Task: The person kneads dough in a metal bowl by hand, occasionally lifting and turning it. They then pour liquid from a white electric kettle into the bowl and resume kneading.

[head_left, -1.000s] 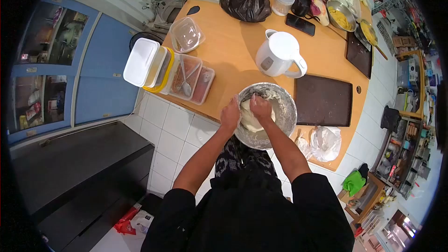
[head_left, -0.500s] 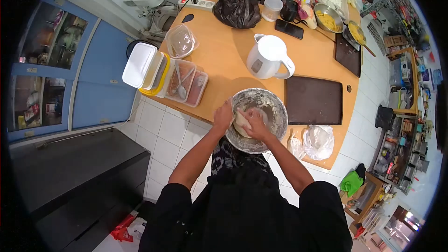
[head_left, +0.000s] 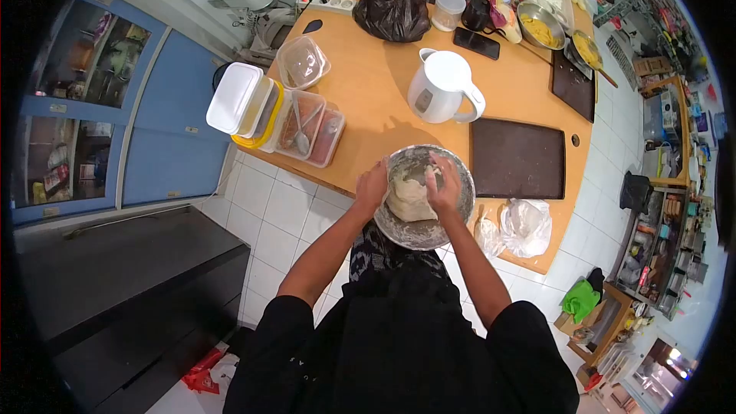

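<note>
A metal mixing bowl (head_left: 461, 218), its inside smeared with flour and paste, sits at the table's front edge, close to my body. In it lies a pale lump of dough (head_left: 410, 201). My left hand (head_left: 373, 186) is closed on the bowl's left rim. At the dough's right side, my right hand (head_left: 445, 186) is raised a little over the bowl, its fingers bent and apart, with whitish dough stuck to them. Whether its lower edge still touches the lump is hard to see.
A white electric kettle (head_left: 441, 92) stands behind the bowl. To the right lie a dark baking tray (head_left: 517, 159) and a white plastic bag (head_left: 526, 227). Plastic food containers (head_left: 303, 126) crowd the table's left edge; a black bag (head_left: 392, 13) and phone (head_left: 477, 43) are farther back.
My right hand has come up off the dough, from pressing it to hovering at its right with fingers apart. The dough now shows as a wider lump. My left hand stays on the rim.
</note>
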Action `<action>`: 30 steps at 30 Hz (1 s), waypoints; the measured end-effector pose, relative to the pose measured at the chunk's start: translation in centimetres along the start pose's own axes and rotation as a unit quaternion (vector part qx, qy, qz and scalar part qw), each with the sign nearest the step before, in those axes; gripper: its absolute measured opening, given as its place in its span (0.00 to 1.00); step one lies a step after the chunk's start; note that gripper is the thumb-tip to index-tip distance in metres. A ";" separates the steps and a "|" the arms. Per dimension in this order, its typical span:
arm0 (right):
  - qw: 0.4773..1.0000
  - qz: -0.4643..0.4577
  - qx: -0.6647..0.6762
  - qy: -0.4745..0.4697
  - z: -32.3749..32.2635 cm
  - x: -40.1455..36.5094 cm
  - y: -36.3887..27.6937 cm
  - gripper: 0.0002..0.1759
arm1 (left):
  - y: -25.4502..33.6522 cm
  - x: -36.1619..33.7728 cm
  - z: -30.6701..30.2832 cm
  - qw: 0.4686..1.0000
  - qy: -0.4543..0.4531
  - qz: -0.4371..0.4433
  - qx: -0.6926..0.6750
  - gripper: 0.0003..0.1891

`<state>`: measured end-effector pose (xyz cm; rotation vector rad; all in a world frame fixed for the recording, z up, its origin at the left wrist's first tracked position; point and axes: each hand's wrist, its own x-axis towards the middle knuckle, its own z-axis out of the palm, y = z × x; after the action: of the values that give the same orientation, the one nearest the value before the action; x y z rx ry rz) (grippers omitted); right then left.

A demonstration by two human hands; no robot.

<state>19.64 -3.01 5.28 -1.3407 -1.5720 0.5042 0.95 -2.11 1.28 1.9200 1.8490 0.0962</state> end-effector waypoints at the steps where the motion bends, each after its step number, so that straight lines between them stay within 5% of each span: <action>1: 1.000 -0.011 -0.016 -0.023 -0.2 0.6 0.0 0.20 | 0.0 -0.1 0.0 1.000 -0.002 0.007 0.000 0.18; 5: 0.949 -0.056 -0.120 -0.286 1.9 -2.9 0.8 0.24 | -0.4 0.6 0.8 0.999 0.021 0.032 0.007 0.18; 8: 0.874 -0.103 -0.316 -0.354 4.1 -7.1 0.7 0.28 | -0.6 0.8 1.4 1.000 0.016 0.026 0.007 0.19; 20: 0.908 -0.058 -0.092 -0.405 -1.8 -3.5 5.9 0.16 | -2.2 1.1 2.2 0.996 0.003 0.081 0.026 0.22; 26: 0.859 0.079 -0.175 -0.475 -6.5 -2.5 4.3 0.19 | -0.8 1.4 0.5 0.994 -0.045 0.089 0.040 0.20; 29: 0.807 0.034 -0.258 -0.531 -8.7 0.0 0.1 0.22 | -0.4 2.0 0.4 0.992 -0.047 0.112 0.043 0.20; 30: 0.828 0.040 -0.257 -0.497 -8.7 -0.3 0.0 0.24 | -0.2 2.2 0.3 0.990 -0.040 0.125 0.043 0.20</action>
<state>27.08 -5.59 9.01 -1.6561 -2.6547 0.9801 1.09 -0.11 0.36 2.1758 1.5773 0.0200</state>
